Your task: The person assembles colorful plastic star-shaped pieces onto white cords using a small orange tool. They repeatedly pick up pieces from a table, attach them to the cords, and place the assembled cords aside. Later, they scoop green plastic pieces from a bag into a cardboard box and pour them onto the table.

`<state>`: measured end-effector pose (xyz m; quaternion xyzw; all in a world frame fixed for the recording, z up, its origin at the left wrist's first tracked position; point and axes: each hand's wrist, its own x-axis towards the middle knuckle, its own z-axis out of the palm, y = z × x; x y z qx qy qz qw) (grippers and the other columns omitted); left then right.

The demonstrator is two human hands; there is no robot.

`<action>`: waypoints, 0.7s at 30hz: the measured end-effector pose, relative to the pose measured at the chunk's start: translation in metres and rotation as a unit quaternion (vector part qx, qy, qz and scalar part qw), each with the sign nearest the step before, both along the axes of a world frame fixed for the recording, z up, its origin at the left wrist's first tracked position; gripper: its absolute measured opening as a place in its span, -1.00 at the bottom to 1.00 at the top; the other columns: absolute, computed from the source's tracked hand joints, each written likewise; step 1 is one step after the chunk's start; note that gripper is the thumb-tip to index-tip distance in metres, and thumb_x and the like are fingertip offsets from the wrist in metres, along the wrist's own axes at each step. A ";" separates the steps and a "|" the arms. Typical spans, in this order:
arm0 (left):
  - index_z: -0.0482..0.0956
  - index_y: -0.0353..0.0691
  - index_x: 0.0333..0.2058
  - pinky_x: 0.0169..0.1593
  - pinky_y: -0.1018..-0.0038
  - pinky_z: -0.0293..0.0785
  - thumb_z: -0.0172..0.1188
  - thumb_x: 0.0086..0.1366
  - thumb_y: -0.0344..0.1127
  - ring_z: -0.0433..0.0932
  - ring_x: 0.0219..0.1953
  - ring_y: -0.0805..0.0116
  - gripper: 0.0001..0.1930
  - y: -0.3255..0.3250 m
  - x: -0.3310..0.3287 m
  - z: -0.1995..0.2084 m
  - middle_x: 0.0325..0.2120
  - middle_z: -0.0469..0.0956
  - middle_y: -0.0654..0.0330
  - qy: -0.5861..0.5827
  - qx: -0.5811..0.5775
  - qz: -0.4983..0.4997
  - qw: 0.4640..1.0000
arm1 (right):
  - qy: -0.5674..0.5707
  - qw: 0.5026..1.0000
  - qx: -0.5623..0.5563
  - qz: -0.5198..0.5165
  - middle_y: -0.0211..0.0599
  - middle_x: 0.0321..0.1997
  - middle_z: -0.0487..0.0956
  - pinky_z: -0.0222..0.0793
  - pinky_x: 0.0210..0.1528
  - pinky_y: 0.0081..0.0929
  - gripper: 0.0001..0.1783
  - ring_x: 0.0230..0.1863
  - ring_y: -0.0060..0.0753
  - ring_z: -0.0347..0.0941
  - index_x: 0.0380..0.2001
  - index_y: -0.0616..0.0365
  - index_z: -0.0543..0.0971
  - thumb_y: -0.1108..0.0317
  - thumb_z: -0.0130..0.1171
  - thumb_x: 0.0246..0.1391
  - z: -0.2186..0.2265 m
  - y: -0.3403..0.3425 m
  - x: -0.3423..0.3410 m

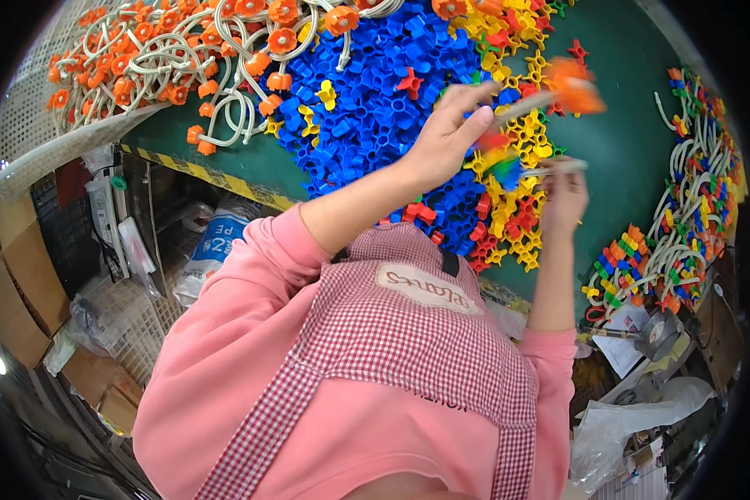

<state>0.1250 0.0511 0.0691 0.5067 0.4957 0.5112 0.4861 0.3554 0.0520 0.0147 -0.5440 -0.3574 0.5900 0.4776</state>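
Note:
My left hand reaches over the heap of small blue plastic pieces, thumb and fingers closed on a pale rope. The rope's far end carries a blurred orange plastic piece. My right hand pinches a pale cord end at the right side of the heap. Between my hands is a blurred cluster of red, yellow, green and blue pieces, which seems threaded on the cord. Motion blur hides exactly how the rope runs between them. Yellow pieces lie beneath my hands.
Many pale ropes with orange ends spill from a white perforated basket at the far left. Ropes strung with coloured pieces pile up at the right. The green table has a yellow-black striped near edge.

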 end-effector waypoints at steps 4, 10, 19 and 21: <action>0.27 -0.22 0.04 0.04 0.20 0.19 0.04 0.20 -0.19 0.27 0.00 0.04 -0.55 0.071 -0.046 -0.021 -0.08 0.32 -0.03 0.409 0.185 0.182 0.875 | 0.041 0.928 -0.045 -0.367 -0.24 -0.39 0.46 0.30 -0.43 -0.57 -0.83 -0.54 -0.51 0.29 -0.27 0.37 0.42 0.45 -0.03 0.14 -0.088 0.054 0.163; 0.32 -0.40 -0.02 0.18 0.18 0.08 0.05 0.01 -0.33 0.20 0.12 -0.01 -0.49 0.162 -0.078 -0.031 -0.03 0.35 -0.09 0.692 0.192 0.038 0.695 | -0.189 0.864 -0.245 -0.398 -0.11 -0.27 0.47 0.35 -0.23 -0.34 -0.62 -0.23 -0.21 0.39 -0.13 0.35 0.41 0.28 0.12 0.05 -0.111 0.070 0.192; 0.40 -0.05 -0.23 -0.52 0.21 0.41 -0.03 0.25 -0.11 0.53 -0.53 0.09 -0.79 0.098 -0.094 -0.002 -0.60 0.52 0.14 0.627 0.092 -0.014 0.773 | -0.630 0.753 0.187 0.041 -0.25 0.19 0.24 0.10 0.12 -0.02 -0.52 0.17 -0.05 0.12 0.06 -0.36 0.37 0.04 0.09 0.01 -0.108 0.200 0.049; 0.48 -0.03 -0.25 -0.52 0.33 0.41 0.06 0.21 -0.15 0.51 -0.55 0.19 -0.82 0.075 -0.096 0.015 -0.63 0.50 0.18 0.589 0.142 -0.001 0.796 | -0.631 0.771 0.055 0.064 -0.36 0.26 0.16 0.04 0.15 0.00 -0.47 0.25 -0.05 0.00 0.09 -0.46 0.33 -0.05 0.08 -0.01 -0.111 0.236 0.034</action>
